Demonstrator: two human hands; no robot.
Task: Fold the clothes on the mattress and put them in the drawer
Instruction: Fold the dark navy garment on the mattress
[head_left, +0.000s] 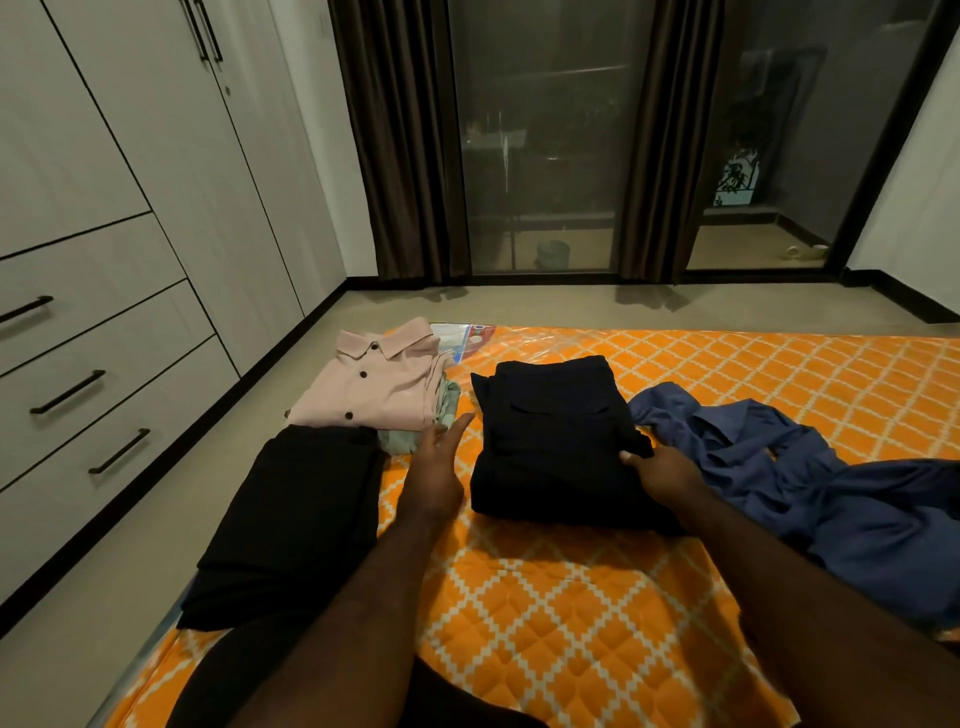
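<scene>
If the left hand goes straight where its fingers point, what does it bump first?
Probably the folded dark trousers, at their left edge; how high the left hand hovers is unclear.

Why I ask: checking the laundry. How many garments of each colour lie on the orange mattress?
Pink: 1, folded pink collared button shirt
Green: 1, folded pale green cloth under it
Black: 2, long folded black garment, dark folded trousers
Blue: 1, crumpled blue garment
Total: 5
</scene>
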